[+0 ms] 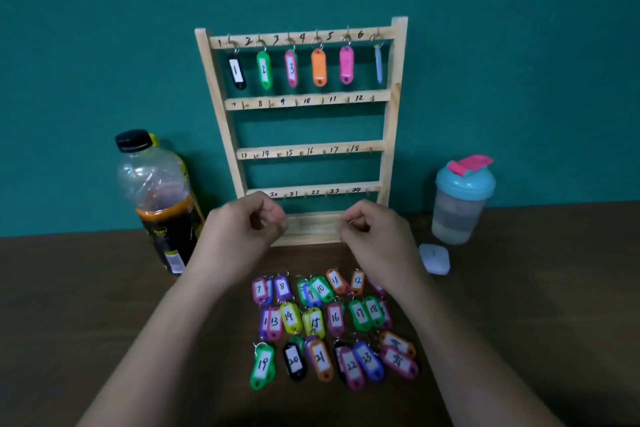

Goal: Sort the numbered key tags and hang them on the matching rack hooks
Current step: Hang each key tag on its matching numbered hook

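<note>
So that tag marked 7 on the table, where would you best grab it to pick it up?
Probably the far end, by its ring, from above. Tag 7 lies flat, label up, ring toward the rack, and sits on a blue tag at its right, so its long edges look hard to pinch. The ring also goes on hook 7.

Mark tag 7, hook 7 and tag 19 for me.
tag 7 [259, 289]: head view, its white label.
hook 7 [245, 105]: head view, its stem, second rail.
tag 19 [262, 364]: head view, its white label.
</note>
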Tool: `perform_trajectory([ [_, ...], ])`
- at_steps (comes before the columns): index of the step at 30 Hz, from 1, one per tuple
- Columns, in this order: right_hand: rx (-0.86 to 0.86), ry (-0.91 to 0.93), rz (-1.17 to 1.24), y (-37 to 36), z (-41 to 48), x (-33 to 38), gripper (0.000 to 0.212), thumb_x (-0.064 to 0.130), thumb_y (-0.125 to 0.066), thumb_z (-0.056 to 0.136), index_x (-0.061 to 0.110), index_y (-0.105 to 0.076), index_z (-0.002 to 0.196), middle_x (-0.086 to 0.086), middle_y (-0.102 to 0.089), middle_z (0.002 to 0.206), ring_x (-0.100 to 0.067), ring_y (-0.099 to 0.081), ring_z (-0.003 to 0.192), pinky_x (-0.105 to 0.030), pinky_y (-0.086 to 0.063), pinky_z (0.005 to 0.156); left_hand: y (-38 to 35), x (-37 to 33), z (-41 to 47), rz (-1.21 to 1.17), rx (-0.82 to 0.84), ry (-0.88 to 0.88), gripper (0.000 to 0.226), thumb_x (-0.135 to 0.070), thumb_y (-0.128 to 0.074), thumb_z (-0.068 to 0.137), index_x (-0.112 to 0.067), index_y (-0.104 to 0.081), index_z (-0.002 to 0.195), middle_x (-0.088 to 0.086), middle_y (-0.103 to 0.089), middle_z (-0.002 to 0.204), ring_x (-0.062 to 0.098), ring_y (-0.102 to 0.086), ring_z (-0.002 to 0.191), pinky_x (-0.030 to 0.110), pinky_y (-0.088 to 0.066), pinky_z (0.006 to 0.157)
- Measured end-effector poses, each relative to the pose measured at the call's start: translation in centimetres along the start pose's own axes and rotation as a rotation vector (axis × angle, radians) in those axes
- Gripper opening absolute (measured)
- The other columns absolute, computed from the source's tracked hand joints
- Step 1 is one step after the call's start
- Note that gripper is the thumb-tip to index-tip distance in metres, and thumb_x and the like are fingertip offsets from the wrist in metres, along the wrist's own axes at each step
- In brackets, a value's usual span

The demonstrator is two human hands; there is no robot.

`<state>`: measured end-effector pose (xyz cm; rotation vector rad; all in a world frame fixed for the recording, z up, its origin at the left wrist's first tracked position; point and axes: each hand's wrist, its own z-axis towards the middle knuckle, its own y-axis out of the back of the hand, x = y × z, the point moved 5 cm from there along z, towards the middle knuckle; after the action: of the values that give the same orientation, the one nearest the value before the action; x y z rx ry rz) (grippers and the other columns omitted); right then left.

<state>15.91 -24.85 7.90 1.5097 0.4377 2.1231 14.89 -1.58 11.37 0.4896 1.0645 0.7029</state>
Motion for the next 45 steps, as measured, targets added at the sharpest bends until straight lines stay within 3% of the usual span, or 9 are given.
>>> perform_trajectory([
  [6, 0.205, 0.030, -0.137, -4.4, -1.6, 1.3, 0.003, 0.029, -0.072, 0.098, 0.029, -0.075, 0.098, 0.016, -0.071, 0.094, 0.006, -0.063, 0.088, -0.016, -0.044, 0.071, -0.9, 5.4, -1.9, 0.070, 0.165, 0.159, 0.011, -0.025, -0.082, 0.088, -0.033, -0.074, 0.089, -0.017, -0.076, 0.087, -0.001, -0.067, 0.090, 0.029, -0.057, 0.086],
  [10, 0.285, 0.022, -0.212, -6.9, -2.1, 1.6, 0.010, 0.030, -0.075, 0.097, 0.028, -0.075, 0.107, 0.014, -0.072, 0.096, 0.001, -0.065, 0.089, -0.020, -0.052, 0.076, -1.4, 8.3, -2.5, 0.124, 0.244, 0.270, 0.005, -0.031, -0.081, 0.088, -0.032, -0.077, 0.090, -0.016, -0.076, 0.093, 0.003, -0.067, 0.096, 0.032, -0.057, 0.092],
  [14, 0.341, 0.049, -0.322, -8.7, -2.1, 2.1, 0.017, 0.031, -0.075, 0.097, 0.027, -0.073, 0.114, 0.011, -0.070, 0.099, -0.005, -0.065, 0.089, -0.032, -0.059, 0.083, -2.4, 9.8, -3.1, 0.176, 0.289, 0.324, 0.010, -0.039, -0.080, 0.090, -0.032, -0.076, 0.097, -0.013, -0.072, 0.099, 0.008, -0.064, 0.100, 0.026, -0.049, 0.083],
  [22, 0.358, 0.095, -0.404, -11.3, -2.5, 2.8, 0.024, 0.035, -0.078, 0.094, 0.025, -0.073, 0.115, 0.007, -0.063, 0.107, -0.013, -0.062, 0.099, -0.032, -0.055, 0.084, -3.7, 10.7, -3.2, 0.124, 0.258, 0.295, 0.026, -0.046, -0.087, 0.079, -0.031, -0.070, 0.093, -0.010, -0.064, 0.102, 0.006, -0.061, 0.093, 0.012, -0.041, 0.071],
  [25, 0.361, 0.102, -0.412, -12.0, -2.5, 2.8, 0.033, 0.046, -0.079, 0.092, 0.024, -0.074, 0.115, 0.003, -0.064, 0.109, -0.017, -0.062, 0.102, -0.039, -0.057, 0.090, -3.8, 10.9, -3.3, 0.138, 0.270, 0.302, 0.027, -0.045, -0.089, 0.077, -0.031, -0.070, 0.089, -0.007, -0.064, 0.102, 0.009, -0.061, 0.093, 0.023, -0.045, 0.075],
  [32, 0.366, 0.157, -0.593, -13.6, -1.6, 2.8, 0.054, 0.065, -0.070, 0.091, 0.028, -0.068, 0.132, 0.001, -0.053, 0.135, -0.025, -0.042, 0.133, -0.045, -0.037, 0.113, -3.3, 11.7, -3.2, 0.163, 0.293, 0.376, 0.021, -0.038, -0.089, 0.080, -0.030, -0.070, 0.079, -0.007, -0.070, 0.088, 0.009, -0.061, 0.085, 0.020, -0.041, 0.061],
  [36, 0.365, 0.180, -0.618, -14.2, -1.7, 2.8, 0.041, 0.050, -0.072, 0.095, 0.031, -0.070, 0.131, 0.004, -0.052, 0.136, -0.023, -0.040, 0.134, -0.044, -0.033, 0.112, -2.7, 12.1, -3.2, 0.168, 0.264, 0.385, 0.019, -0.035, -0.088, 0.082, -0.029, -0.071, 0.081, -0.008, -0.069, 0.089, 0.006, -0.060, 0.084, 0.019, -0.040, 0.060],
  [40, 0.300, 0.165, -0.581, -14.2, -1.7, 2.8, 0.012, 0.030, -0.072, 0.098, 0.033, -0.077, 0.108, 0.007, -0.058, 0.125, -0.022, -0.046, 0.126, -0.043, -0.036, 0.107, -2.2, 12.5, -3.2, 0.199, 0.248, 0.374, 0.016, -0.036, -0.085, 0.086, -0.030, -0.072, 0.079, -0.012, -0.069, 0.086, 0.001, -0.058, 0.082, 0.016, -0.039, 0.060],
  [45, 0.291, 0.146, -0.586, -14.2, -1.5, 2.6, 0.016, 0.020, -0.071, 0.098, 0.035, -0.075, 0.096, 0.009, -0.064, 0.111, -0.020, -0.051, 0.118, -0.041, -0.039, 0.104, -1.7, 12.7, -3.4, 0.178, 0.196, 0.398, 0.014, -0.036, -0.084, 0.086, -0.030, -0.072, 0.089, -0.011, -0.068, 0.090, 0.008, -0.062, 0.087, 0.025, -0.045, 0.065],
])
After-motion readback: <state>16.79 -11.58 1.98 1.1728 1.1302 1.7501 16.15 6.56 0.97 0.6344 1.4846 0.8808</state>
